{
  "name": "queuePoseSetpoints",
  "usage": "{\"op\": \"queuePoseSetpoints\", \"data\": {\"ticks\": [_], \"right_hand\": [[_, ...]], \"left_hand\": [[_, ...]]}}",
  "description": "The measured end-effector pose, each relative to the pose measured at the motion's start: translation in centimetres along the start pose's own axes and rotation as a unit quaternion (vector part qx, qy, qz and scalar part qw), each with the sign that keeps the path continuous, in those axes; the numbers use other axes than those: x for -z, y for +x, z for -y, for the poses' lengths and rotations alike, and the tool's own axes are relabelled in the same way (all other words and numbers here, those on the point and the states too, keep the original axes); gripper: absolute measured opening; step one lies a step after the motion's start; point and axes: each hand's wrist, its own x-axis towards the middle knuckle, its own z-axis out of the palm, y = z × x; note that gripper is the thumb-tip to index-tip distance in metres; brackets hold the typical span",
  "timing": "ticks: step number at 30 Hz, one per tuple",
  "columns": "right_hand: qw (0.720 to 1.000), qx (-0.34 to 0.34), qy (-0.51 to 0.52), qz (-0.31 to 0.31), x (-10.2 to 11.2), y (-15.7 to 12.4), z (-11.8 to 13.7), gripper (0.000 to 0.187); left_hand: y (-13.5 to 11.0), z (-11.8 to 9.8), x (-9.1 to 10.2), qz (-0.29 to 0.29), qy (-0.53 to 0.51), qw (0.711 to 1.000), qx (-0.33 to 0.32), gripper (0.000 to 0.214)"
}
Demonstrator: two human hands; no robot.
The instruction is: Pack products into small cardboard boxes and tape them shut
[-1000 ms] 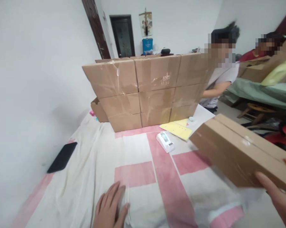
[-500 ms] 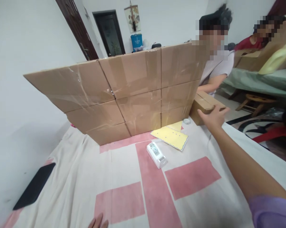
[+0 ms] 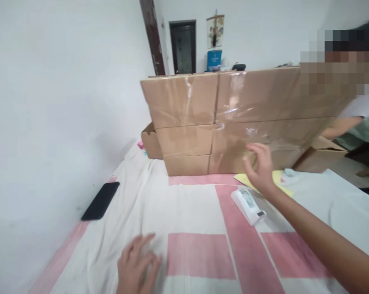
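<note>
My left hand lies flat and open on the white and pink cloth near the bottom edge. My right hand hovers in the air with fingers loosely spread and holds nothing; it is in front of the stacked cardboard boxes, above the yellow sheet. A white tape dispenser lies on the cloth just below that hand. A single cardboard box rests at the right end of the stack.
A black phone lies on the cloth by the left wall. Another open box sits behind the stack's left end. A person's arm reaches in at the right behind the boxes. A dark door is at the back.
My right hand let go of the cardboard box beside the stack and drew back to the left, empty. My left hand came further into view on the cloth. The camera swung left.
</note>
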Motion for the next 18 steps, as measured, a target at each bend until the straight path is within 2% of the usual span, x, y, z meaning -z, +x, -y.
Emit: {"op": "queuePoseSetpoints", "data": {"ticks": [2,3,4,5,6,9,11,13,15,18], "right_hand": [[0.985,0.103,0.101,0.09,-4.1,-0.9,6.8,0.027],[0.971,0.134,0.143,0.136,-6.3,-1.4,10.0,0.027],[0.948,0.129,0.22,0.189,-8.7,-1.8,13.0,0.031],[0.938,0.127,0.245,0.209,-11.3,-2.1,15.7,0.035],[0.931,0.118,0.262,0.224,-14.0,-2.3,18.0,0.042],[0.914,-0.066,0.299,0.266,-22.3,-2.0,22.9,0.073],[0.909,-0.182,0.282,0.247,-27.2,-1.0,24.3,0.085],[0.906,-0.25,0.275,0.202,-31.0,0.0,24.3,0.088],[0.906,-0.276,0.278,0.161,-33.8,0.4,23.2,0.087],[0.907,-0.284,0.275,0.147,-36.5,-0.4,21.0,0.085]], "left_hand": [[6.0,1.6,2.7,-0.071,-0.049,0.995,0.052,0.026],[9.5,2.4,3.6,-0.109,-0.087,0.988,0.072,0.028],[13.2,3.3,4.1,-0.135,-0.138,0.976,0.095,0.025],[16.9,4.1,4.1,-0.157,-0.208,0.958,0.119,0.023],[20.6,5.1,3.6,-0.161,-0.234,0.95,0.13,0.027],[30.7,7.8,0.6,-0.171,-0.275,0.931,0.166,0.045],[36.0,9.4,-1.8,-0.169,-0.296,0.925,0.167,0.05],[39.7,10.7,-4.0,-0.167,-0.316,0.921,0.153,0.051],[42.3,11.9,-5.9,-0.165,-0.335,0.918,0.136,0.05],[44.7,13.8,-8.3,-0.162,-0.36,0.91,0.126,0.049]]}}
